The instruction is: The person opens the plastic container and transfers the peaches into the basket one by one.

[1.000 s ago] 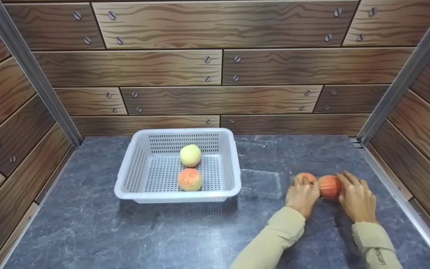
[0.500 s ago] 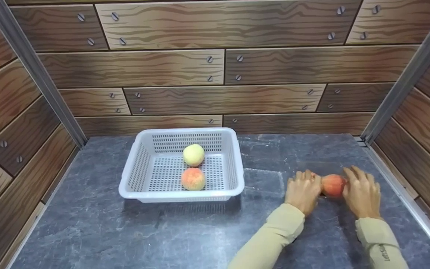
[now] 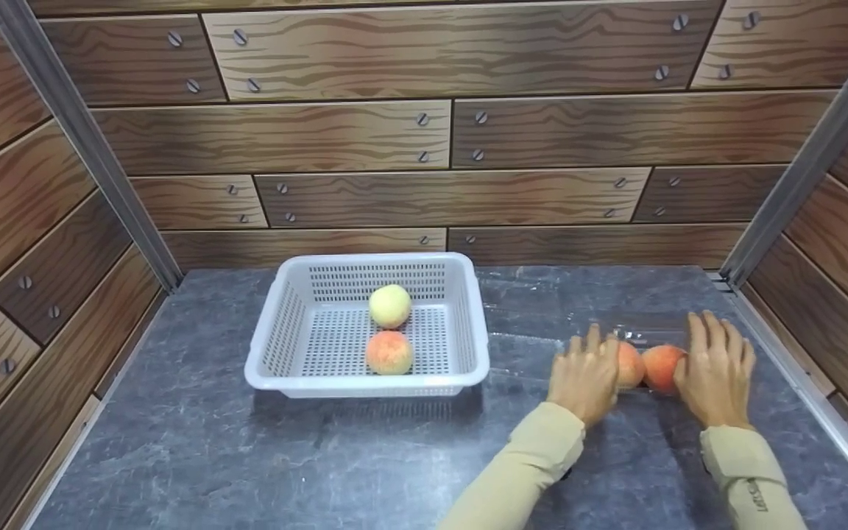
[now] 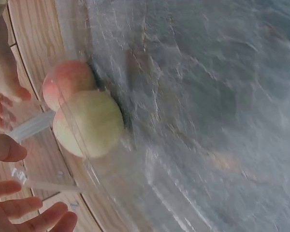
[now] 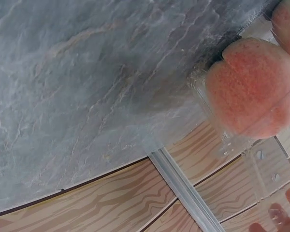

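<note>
Two peaches lie side by side at the right of the table in the head view: a left peach (image 3: 630,366) and a redder right peach (image 3: 663,368). Clear plastic packaging (image 5: 199,92) surrounds them; whether it is stiff or soft I cannot tell. My left hand (image 3: 584,375) is beside the left peach, its fingers stretched forward over the plastic. Against the right peach's outer side is my right hand (image 3: 717,372), fingers extended and spread. The left wrist view shows the left peach's pale yellow side (image 4: 89,124); thumb contact is unclear.
A white slotted basket (image 3: 365,385) stands left of the hands, holding a pale yellow peach (image 3: 390,306) and a red-yellow peach (image 3: 389,353). Wood-patterned walls (image 3: 365,140) and a metal rail (image 3: 810,412) border the dark marbled table (image 3: 247,456).
My left hand has drawn back leftward, straightening its fingers and uncovering more of the left peach. The right hand's fingers have also extended forward. The camera view has shifted slightly.
</note>
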A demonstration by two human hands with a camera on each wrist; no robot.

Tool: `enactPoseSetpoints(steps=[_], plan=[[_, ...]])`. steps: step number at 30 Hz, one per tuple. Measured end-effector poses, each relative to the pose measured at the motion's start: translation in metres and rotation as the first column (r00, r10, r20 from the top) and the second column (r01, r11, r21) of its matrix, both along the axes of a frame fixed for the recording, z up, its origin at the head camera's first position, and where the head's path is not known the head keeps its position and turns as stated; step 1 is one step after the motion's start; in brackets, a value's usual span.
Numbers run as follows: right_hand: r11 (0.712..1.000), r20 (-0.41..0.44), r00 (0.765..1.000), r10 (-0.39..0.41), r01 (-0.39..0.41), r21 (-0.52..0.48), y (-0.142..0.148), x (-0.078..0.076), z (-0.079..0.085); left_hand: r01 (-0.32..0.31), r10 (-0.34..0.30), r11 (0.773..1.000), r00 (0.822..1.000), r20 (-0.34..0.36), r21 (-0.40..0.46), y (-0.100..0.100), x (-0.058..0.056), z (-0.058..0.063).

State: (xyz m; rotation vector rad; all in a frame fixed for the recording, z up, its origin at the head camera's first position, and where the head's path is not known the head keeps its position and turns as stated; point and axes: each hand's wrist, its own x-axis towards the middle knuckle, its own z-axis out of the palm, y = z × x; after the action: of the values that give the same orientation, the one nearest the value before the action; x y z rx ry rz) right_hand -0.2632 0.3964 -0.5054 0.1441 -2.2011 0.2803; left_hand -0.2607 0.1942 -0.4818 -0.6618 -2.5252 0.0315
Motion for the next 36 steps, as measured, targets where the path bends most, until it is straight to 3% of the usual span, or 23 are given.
enactPoseSetpoints(steps=[11,22,30,36], plan=[[1.000,-0.008,1.000,-0.021,0.021,-0.009,0.004,0.001,0.006,-0.022,0.021,0.999,1.000,0.012,0.032,-0.038,-0.007,0.012],[1.000,-0.021,1.000,-0.021,0.021,-0.003,-0.001,-0.003,0.008,-0.052,0.056,0.994,0.998,0.040,-0.095,-0.079,0.000,0.016],[1.000,-0.028,1.000,-0.005,0.005,-0.016,-0.003,-0.005,0.010,-0.051,0.049,0.997,0.998,-0.029,-0.060,-0.109,-0.001,0.013],[1.000,-0.019,1.000,0.001,-0.001,-0.010,-0.007,-0.005,0.013,-0.067,0.067,0.997,0.998,-0.017,-0.038,-0.129,0.000,0.016]])
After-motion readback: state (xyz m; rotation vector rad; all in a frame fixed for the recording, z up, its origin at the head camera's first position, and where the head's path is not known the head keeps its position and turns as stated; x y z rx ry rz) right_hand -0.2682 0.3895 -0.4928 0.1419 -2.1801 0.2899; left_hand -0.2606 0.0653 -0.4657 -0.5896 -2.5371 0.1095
